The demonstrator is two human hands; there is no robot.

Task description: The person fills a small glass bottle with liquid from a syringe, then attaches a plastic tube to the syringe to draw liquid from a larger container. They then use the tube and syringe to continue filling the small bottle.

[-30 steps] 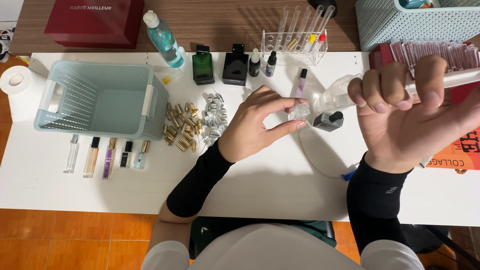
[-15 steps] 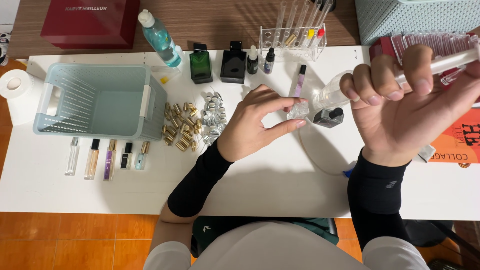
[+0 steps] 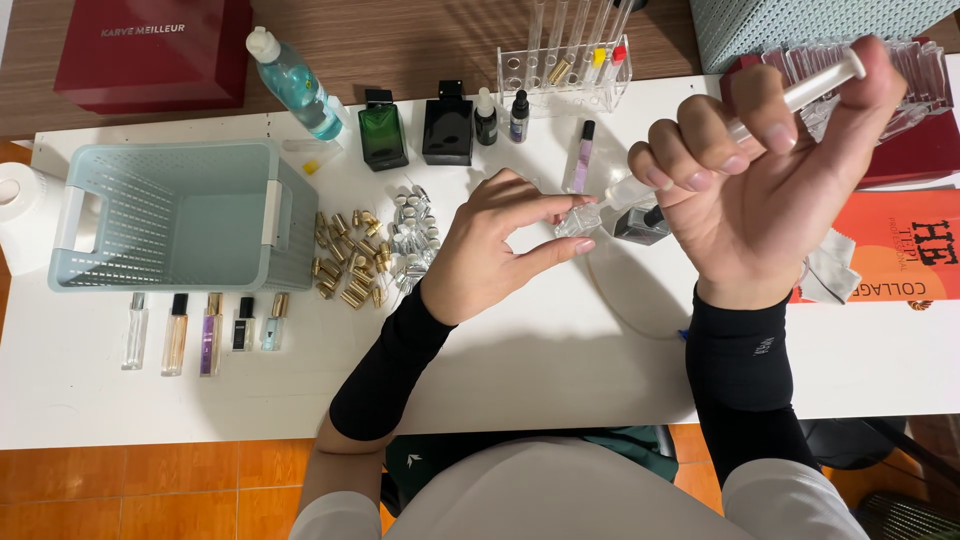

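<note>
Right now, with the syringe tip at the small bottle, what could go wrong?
1. The small clear bottle is pinched only by the left hand fingertips; a push from the syringe in the right hand may tip it and spill.
2. The dark capped bottle stands right beside it and could be knocked over.
3. The bottle's mouth looks narrow, so liquid may miss.

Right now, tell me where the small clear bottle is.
Centre of the head view: the small clear bottle sits pinched in the left hand, beside the syringe held by the right hand.
</note>
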